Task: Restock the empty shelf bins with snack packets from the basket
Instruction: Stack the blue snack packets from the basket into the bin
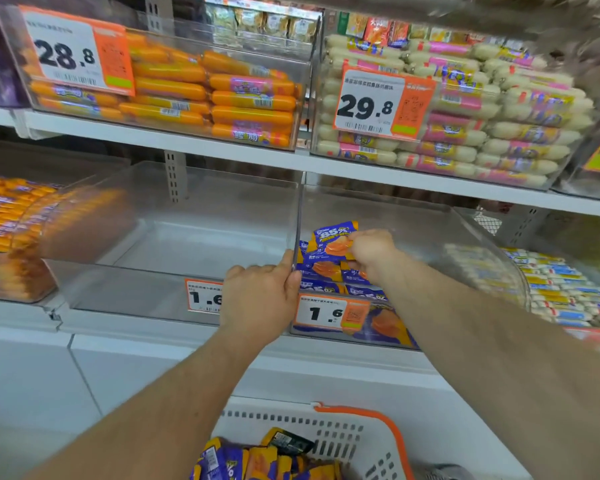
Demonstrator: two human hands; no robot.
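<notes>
Shelf (187,147): two clear bins side by side on the lower tier. Left bin (174,244) is sitting bare, not yet restocked. Right bin (430,230) is holding a small pile of blue-orange packets at its front left corner.

Basket (368,441) is standing below me with more packets (243,459) in it, near for reloading.

My left hand (260,299) is gripping the edge where the bins meet, probably to steady the right bin. My right hand (371,251) is pinching one packet (333,240) just above the pile, grip clamped on it, about to set it down.
</notes>
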